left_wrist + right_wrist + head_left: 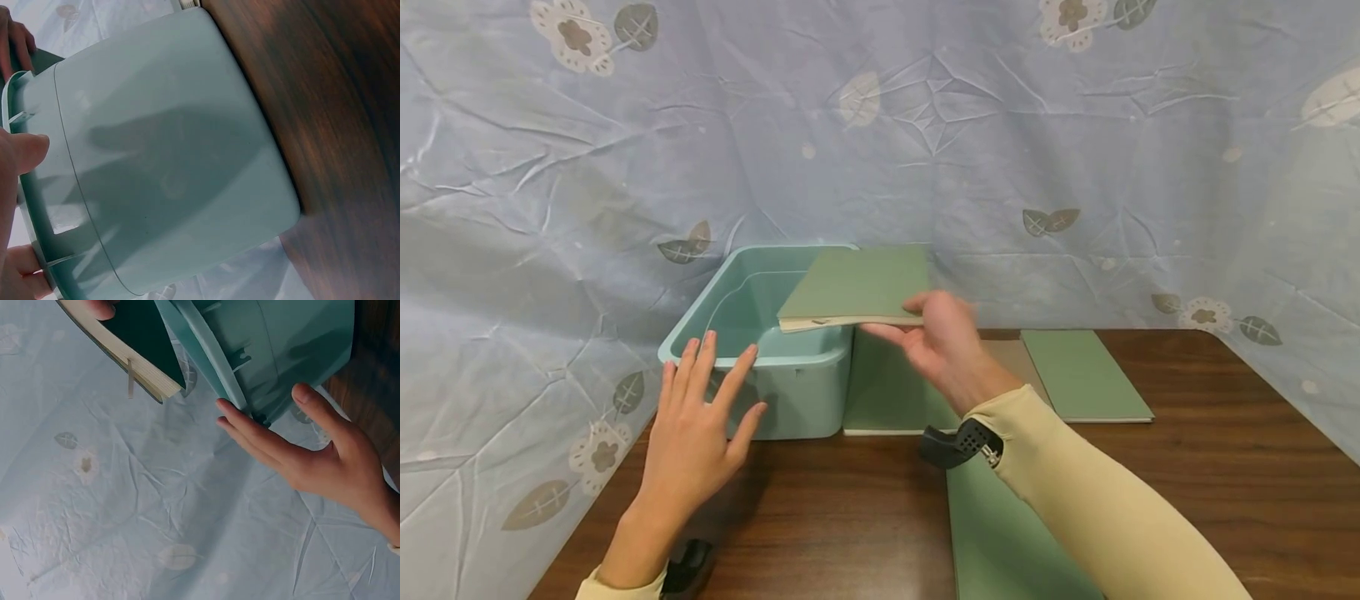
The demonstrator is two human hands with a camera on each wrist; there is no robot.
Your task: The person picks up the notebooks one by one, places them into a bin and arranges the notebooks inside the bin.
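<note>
A green notebook is in my right hand, pinched at its near right corner with the thumb on the cover. It is raised over the right side of a pale teal plastic bin. In the right wrist view, a short ribbon hangs from the notebook's cream pages. My left hand is spread at the bin's near rim, its fingers straight. The left wrist view has the thumb against the bin's outer side, just below the rim.
A green notebook lies right beside the bin, with a beige-brown cover behind my right wrist. Another green notebook lies farther right, and a green one is partly under my right sleeve. A patterned curtain hangs behind the wooden table.
</note>
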